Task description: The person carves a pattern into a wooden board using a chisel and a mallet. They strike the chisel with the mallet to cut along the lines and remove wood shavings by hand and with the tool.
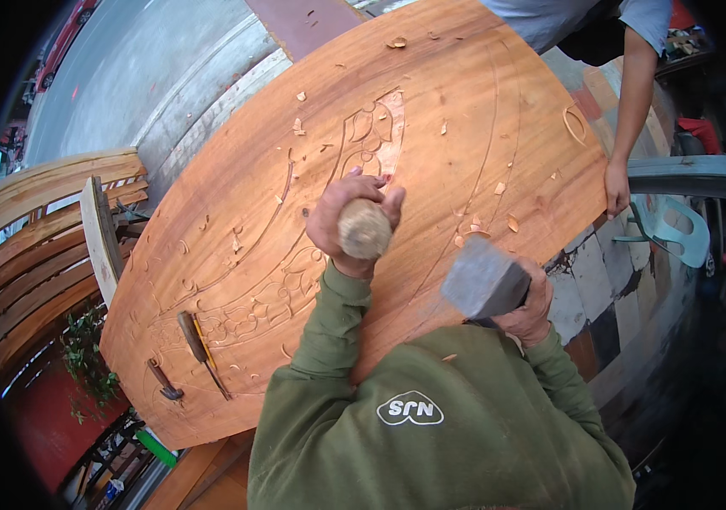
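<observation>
My left hand (331, 214) is wrapped round a wood chisel (365, 231), whose round, worn handle end faces up. Its blade is hidden beneath the hand, next to the carved scrollwork (370, 136) with a pale, freshly cut patch. On the right, my right hand (533, 310) grips a mallet (482, 276) with a grey, block-shaped head, held apart from the chisel. Under both hands lies a large, curved-edged wooden panel (431, 93) bearing drawn lines and carved leaf-like patterns.
Several wood shavings (298, 127) are scattered over the panel. A small hammer (164, 379) and a dark-handled tool (193, 336) lie at its left end. Another person's hand (617, 189) touches the right edge. Beyond are a slatted wooden bench (57, 191) and a pale green plastic stool (684, 229).
</observation>
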Demonstrator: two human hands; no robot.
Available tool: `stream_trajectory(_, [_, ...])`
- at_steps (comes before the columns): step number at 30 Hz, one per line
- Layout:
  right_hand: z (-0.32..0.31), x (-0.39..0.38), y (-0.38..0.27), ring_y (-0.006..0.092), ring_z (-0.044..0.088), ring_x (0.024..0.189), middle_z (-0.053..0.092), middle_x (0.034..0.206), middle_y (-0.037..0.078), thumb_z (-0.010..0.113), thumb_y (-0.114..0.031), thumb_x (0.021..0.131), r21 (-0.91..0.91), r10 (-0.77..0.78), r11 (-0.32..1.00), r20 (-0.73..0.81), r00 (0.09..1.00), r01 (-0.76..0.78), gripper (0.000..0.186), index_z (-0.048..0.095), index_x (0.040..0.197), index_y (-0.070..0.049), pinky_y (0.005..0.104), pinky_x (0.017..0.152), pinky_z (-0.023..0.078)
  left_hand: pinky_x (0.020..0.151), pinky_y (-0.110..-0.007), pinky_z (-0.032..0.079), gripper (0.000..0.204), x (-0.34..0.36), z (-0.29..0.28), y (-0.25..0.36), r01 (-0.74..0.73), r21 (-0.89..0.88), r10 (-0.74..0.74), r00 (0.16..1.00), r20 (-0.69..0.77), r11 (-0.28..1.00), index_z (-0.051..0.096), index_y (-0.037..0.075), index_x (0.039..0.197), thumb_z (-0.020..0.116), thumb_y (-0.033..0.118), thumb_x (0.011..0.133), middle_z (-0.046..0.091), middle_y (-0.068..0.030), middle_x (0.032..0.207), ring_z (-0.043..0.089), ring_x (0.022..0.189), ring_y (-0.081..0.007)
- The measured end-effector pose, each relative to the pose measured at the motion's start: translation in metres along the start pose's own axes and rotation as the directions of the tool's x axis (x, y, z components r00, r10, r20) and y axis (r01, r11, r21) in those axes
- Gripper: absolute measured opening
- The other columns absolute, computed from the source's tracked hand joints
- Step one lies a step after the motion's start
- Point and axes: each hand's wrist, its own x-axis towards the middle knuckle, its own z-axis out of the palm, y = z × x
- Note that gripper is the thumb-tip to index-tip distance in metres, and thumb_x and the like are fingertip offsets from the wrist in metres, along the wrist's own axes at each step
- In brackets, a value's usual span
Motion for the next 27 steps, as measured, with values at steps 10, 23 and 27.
stream_trajectory(10, [-0.02,0.116,0.041,0.0155,0.068,0.098,0.066,0.113,0.011,0.081,-0.011,0.087,0.678,0.475,0.538,0.247,0.844,-0.501,0.066,0.046,0.143,-0.002,0.031,0.081,0.058,0.051,-0.03,0.053,0.049,0.084,0.043,-0.064,0.288,-0.525,-0.491,0.818,-0.3,0.801,0.048,0.006,0.12,0.075,0.044,0.103,0.058,-0.0071,0.089,0.058,0.059,-0.0154])
stream_trajectory(23, [0.0,0.301,0.072,0.011,0.071,0.087,0.072,0.101,0.004,0.085,-0.007,0.088,0.642,0.082,0.724,0.282,0.956,-0.252,0.054,0.058,0.134,-0.001,0.0285,0.08,0.058,0.04,-0.027,0.045,0.051,0.089,0.077,-0.128,0.245,-0.497,-0.545,0.528,-0.651,0.832,0.052,0.011,0.12,0.062,0.059,0.107,0.053,-0.0037,0.077,0.053,0.05,-0.0118])
stream_trajectory(27, [0.024,0.36,0.075,0.0131,0.074,0.088,0.076,0.103,0.007,0.086,-0.012,0.09,0.534,-0.151,0.845,0.219,0.964,0.011,0.051,0.061,0.133,-0.002,0.0283,0.081,0.059,0.035,-0.026,0.04,0.047,0.089,0.073,-0.132,0.196,-0.557,-0.549,0.596,-0.586,0.807,0.052,0.011,0.117,0.065,0.055,0.107,0.055,-0.005,0.075,0.05,0.044,-0.0113])
